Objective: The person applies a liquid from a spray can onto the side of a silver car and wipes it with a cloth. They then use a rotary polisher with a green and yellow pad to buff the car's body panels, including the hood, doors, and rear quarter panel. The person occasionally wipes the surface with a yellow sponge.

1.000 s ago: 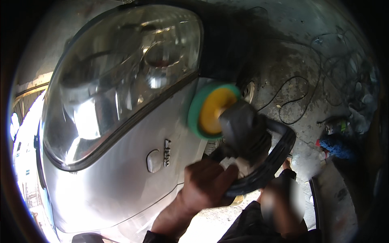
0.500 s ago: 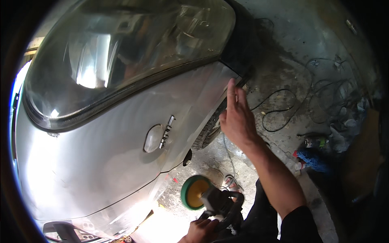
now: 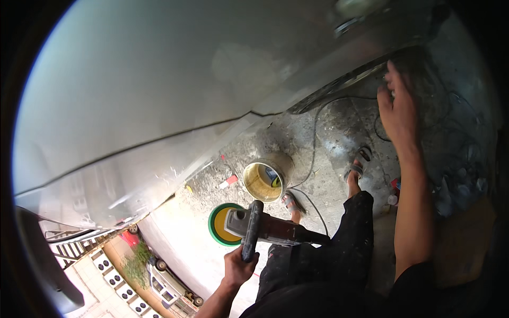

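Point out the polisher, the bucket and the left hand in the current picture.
Polisher (image 3: 278, 229): head view, on its body.
Bucket (image 3: 286, 165): head view, on its outer wall.
Left hand (image 3: 239, 266): head view, on the middle of the hand.

Left hand low, curled tight; right hand stretched forward — fingers loosely extended, forearm bare.

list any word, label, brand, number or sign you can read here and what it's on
No text can be read in this view.
Silver badge on the car panel: too blurred to read.
Polisher in the left hand: no lettering legible on its body.
Red-and-white scrap on the floor: too small to tell whether it bears print.
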{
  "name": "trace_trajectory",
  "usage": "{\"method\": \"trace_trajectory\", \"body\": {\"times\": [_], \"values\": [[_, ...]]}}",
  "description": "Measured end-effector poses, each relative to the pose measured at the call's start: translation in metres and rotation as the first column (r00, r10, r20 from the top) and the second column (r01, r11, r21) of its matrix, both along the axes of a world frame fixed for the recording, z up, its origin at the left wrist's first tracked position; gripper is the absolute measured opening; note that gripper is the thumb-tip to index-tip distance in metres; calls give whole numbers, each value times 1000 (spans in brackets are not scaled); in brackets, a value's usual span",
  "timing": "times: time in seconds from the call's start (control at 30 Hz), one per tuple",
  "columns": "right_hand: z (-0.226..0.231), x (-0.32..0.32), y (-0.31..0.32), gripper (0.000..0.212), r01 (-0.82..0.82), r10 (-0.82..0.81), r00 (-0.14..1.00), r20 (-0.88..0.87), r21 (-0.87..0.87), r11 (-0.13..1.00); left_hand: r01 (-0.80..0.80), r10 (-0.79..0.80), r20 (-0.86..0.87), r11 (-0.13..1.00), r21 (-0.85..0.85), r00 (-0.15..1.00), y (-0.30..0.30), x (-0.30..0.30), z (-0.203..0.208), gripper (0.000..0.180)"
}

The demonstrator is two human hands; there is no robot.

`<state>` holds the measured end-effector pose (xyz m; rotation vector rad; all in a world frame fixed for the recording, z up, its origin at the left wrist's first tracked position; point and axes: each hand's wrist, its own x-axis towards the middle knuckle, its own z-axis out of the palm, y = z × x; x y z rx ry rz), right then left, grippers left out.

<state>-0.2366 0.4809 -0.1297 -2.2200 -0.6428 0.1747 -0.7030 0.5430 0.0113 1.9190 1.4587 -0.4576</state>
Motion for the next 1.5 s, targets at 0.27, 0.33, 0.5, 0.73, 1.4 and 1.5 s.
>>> {"method": "trace_trajectory", "body": {"times": [0.27,0.33,0.5,0.73,1.4,1.5], "values": [[-228,-403,47,28,-654,485,520,-704,37,756,-410,386,-175,902,-135,906,34,-163,-73,26],[-300,-481,73,26,-762,435,397,-808,-26,647,-416,384,-224,901,-121,896,33,-200,-89,25],[-445,-577,146,21,-900,637,406,-655,-164,404,-541,496,-267,831,-128,826,25,-276,-123,15],[-587,-597,206,33,-805,674,512,-533,-571,160,-726,677,-305,684,-77,670,28,-323,-182,14],[-559,-568,189,59,-788,535,548,-643,-611,74,-788,673,517,616,6,529,-45,-317,-712,10],[-576,-585,180,49,-795,518,491,-701,-603,-63,-791,634,563,608,61,530,-61,-325,-744,10]]}}
